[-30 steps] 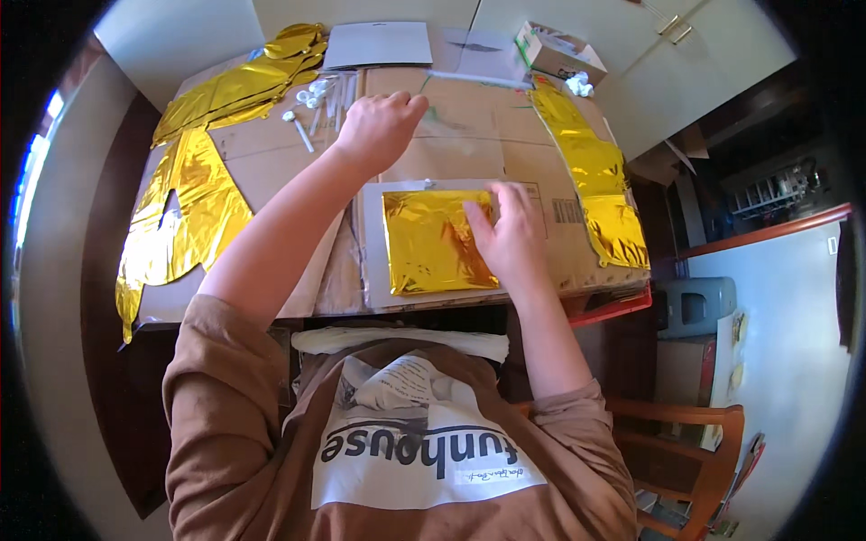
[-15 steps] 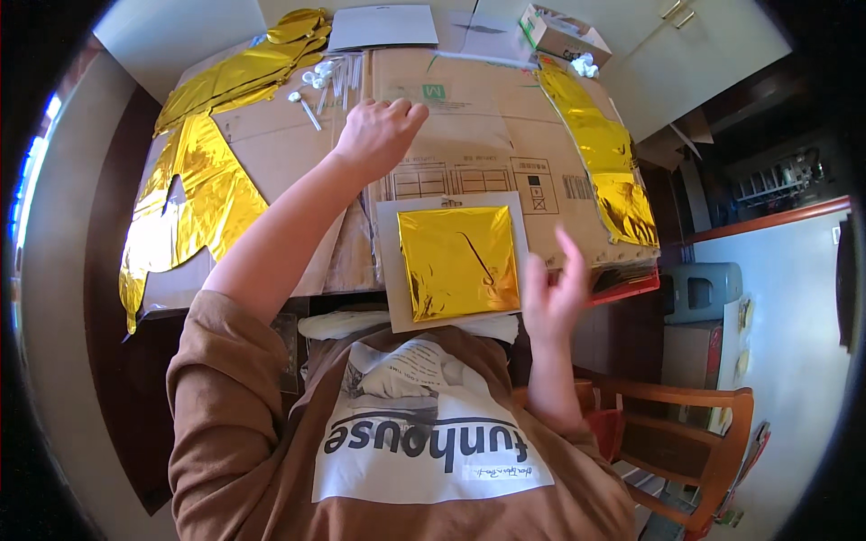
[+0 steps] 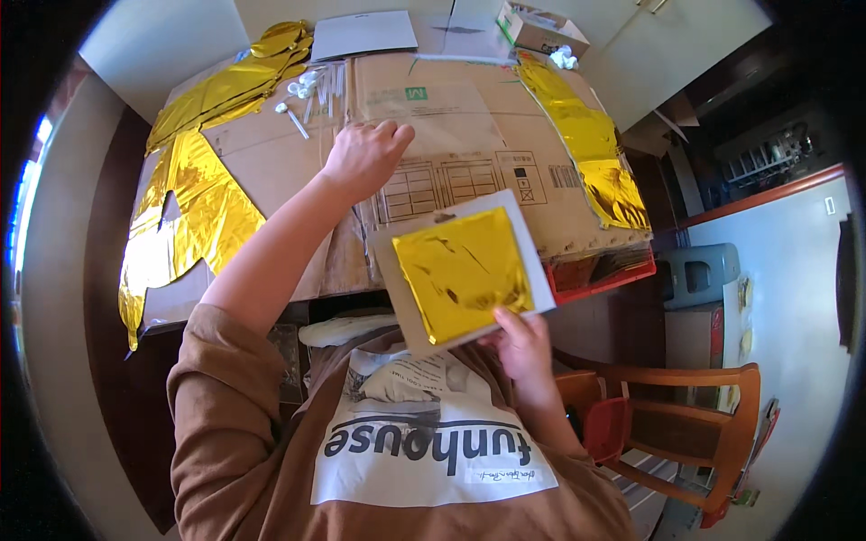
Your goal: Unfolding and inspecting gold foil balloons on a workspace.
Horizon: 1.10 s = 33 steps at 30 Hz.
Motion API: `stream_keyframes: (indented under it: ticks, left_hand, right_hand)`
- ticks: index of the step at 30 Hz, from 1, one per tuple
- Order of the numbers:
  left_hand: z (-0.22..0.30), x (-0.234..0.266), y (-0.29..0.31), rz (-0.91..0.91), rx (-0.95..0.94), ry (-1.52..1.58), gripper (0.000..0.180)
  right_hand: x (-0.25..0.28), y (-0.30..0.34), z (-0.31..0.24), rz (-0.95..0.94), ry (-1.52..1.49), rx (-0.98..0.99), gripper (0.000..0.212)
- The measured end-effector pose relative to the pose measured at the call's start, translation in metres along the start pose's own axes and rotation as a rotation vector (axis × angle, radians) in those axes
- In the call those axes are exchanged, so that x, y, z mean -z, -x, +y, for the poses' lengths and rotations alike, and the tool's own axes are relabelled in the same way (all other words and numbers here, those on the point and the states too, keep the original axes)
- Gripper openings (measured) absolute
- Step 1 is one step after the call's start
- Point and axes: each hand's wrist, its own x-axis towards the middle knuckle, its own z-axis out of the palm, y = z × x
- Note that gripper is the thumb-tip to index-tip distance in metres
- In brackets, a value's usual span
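Note:
A pale cardboard panel (image 3: 534, 257) with a wrinkled gold foil square (image 3: 465, 275) on its face is tilted at the table's near edge, in front of my chest. My right hand (image 3: 521, 344) grips its lower right corner, the thumb on top of the foil and the fingers underneath. Over the middle of the cardboard-covered table (image 3: 298, 194), my left hand (image 3: 368, 158) is closed with its knuckles up. Whatever its fingers may hold is hidden. Beyond it to the left lie clear thin sticks (image 3: 332, 81) and crumpled white wads (image 3: 305, 84).
Large gold foil sheets (image 3: 203, 203) cover the table's left side, and a gold strip (image 3: 586, 135) runs down its right. At the back are a white board (image 3: 364, 36) and an open box (image 3: 544, 30). A wooden chair (image 3: 695, 383) stands close by on the right.
My right hand has come in from beside the panel and taken hold of its lower right corner. The panel has lifted and turned. My left hand stays closed over the table.

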Motion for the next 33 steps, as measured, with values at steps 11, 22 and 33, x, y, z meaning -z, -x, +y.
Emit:
stream_keyframes:
  ticks: [11, 22, 33]
  left_hand:
    - [0.032, 0.022, -0.003, -0.039, -0.008, 0.013, 0.015]
    - [0.028, 0.017, 0.001, -0.021, 0.055, 0.063, 0.012]
    - [0.039, 0.04, 0.013, -0.116, -0.092, 0.143, 0.012]
  right_hand:
    - [0.034, -0.007, -0.035, -0.193, 0.027, -0.02, 0.026]
    - [0.034, -0.012, -0.02, -0.257, 0.023, -0.065, 0.024]
    - [0.02, -0.056, -0.014, -0.083, -0.169, -0.136, 0.026]
